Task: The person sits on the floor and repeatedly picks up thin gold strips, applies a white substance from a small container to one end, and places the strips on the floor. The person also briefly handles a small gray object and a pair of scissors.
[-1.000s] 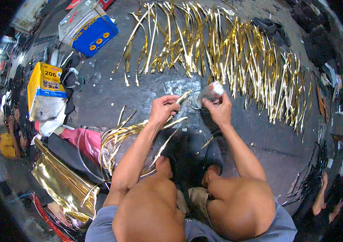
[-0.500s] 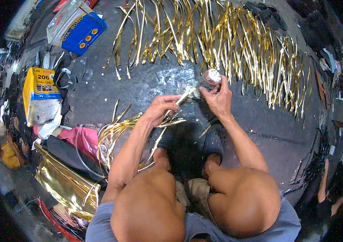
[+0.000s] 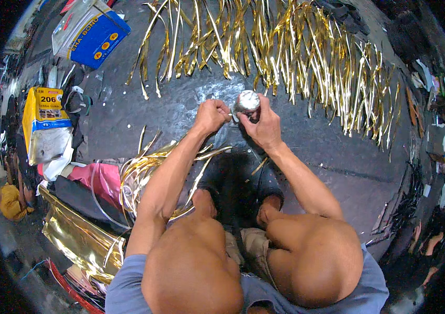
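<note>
My left hand (image 3: 213, 116) is closed in a pinch over the dark work surface, its knuckles turned up. A narrow pale gold strip shows only as a small tip at the fingers; the rest is hidden. Close beside it, my right hand (image 3: 262, 127) grips a short round cylinder (image 3: 248, 100) with a silvery end facing up, fingers wrapped round its far side. What kind of tool it is I cannot make out. Beyond both hands, many cut gold strips (image 3: 306, 63) lie side by side. Nearer my left forearm is a loose bundle of gold strips (image 3: 144, 170).
A blue and white box (image 3: 99, 39) and a yellow, blue and white box (image 3: 48, 125) stand at the left. Below them lie pink material (image 3: 97, 180) and a gold sheet (image 3: 78, 230). Another person (image 3: 13, 203) in yellow is at the far left. Dark scraps line the right edge.
My right hand has moved left and turned the cylinder's silvery end upward. My left hand has risen slightly and closed; the strip that stretched between the hands is now mostly hidden.
</note>
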